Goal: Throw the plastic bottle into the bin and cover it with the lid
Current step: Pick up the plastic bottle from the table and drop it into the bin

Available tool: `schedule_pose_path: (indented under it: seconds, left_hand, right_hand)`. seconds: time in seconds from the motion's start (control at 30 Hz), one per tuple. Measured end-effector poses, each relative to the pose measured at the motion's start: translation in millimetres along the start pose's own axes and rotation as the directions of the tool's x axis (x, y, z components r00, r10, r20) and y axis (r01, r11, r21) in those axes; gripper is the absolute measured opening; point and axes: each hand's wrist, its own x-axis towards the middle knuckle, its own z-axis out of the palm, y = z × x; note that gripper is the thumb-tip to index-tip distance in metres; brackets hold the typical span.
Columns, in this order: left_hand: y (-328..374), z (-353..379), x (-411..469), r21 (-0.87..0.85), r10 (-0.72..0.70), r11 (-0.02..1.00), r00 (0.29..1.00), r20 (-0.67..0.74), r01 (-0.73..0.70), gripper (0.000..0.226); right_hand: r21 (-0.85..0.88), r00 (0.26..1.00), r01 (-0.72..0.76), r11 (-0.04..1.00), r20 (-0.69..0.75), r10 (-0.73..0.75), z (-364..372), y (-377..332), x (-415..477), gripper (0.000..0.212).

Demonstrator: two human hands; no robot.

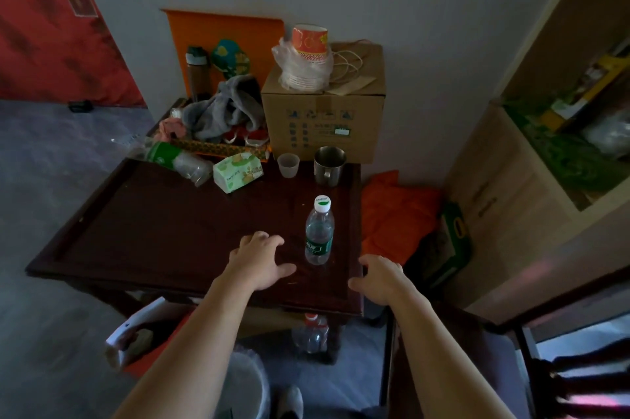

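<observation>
Presently: clear green-labelled plastic bottle (319, 234) upright between my empty, spread left hand (259, 261) and right hand (380, 279); binning, lidding pending.

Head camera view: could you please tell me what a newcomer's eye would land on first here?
Probably the upright plastic water bottle with its white cap, standing alone on the dark wooden table, between the left hand and right hand, both open. Behind it, clutter lines the wall: a cardboard box topped with stacked paper cups.
</observation>
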Motion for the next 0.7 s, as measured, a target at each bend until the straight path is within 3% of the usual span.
schedule_pose_path:
  seconds: [0.37,0.7]
  left_hand:
    - [-18,7,75,-0.338,0.131,0.933,0.991,0.004,-0.122,0.089]
    - [-25,40,123,-0.466,0.188,0.878,0.975,0.119,-0.112,0.104]
  right_hand:
    - [0.192,0.995,-0.017,0.981,-0.093,0.036,9,-43,64,0.083]
    - [0.429,0.992,0.005,0.903,-0.117,0.05,34,-53,107,0.087]
